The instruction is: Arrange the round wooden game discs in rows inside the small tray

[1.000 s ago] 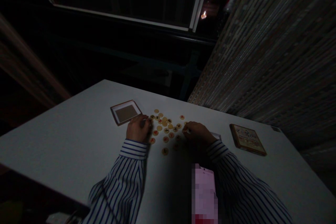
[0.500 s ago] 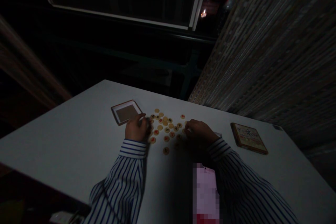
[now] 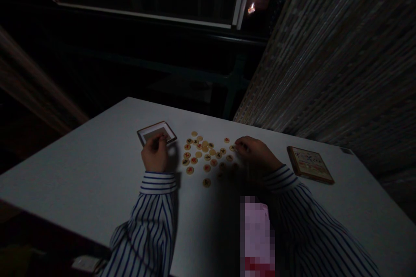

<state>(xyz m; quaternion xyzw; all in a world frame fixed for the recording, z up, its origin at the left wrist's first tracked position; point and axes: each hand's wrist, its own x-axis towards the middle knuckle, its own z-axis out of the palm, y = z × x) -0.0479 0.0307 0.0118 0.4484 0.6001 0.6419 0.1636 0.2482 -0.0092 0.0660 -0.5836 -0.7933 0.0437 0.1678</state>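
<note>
Pinch Each Xiangqi Disc by Its Edge and Keep the Cuffs High

Take the scatter of xiangqi discs (image 3: 207,157) as the dial, with twelve toward the far edge of the table (image 3: 87,156). The left hand (image 3: 154,152) is at nine o'clock, over the near side of the shallow open tray (image 3: 170,130), which sits at ten. Its thumb and forefinger curl toward each other; whether a disc is between them I cannot tell. If one is, a release low inside the rim should stop it bouncing or rolling.

The right hand (image 3: 258,151) is at three o'clock, fingers bent, tips just beside a disc (image 3: 232,148) at two. Whether it grips anything is too dark to tell. Flat discs like these probably lift best with thumb and fingertip on opposite edges, not a press from above.

Some pieces crowd together near twelve, plain sides up, so a careless sweep could push neighbours along; the lone black-marked piece (image 3: 206,183) at six gives more room. Shadow dims the discs at four and five, so shifting the right forearm outward might help. The striped cuffs (image 3: 158,183) should ride above the pieces.
</note>
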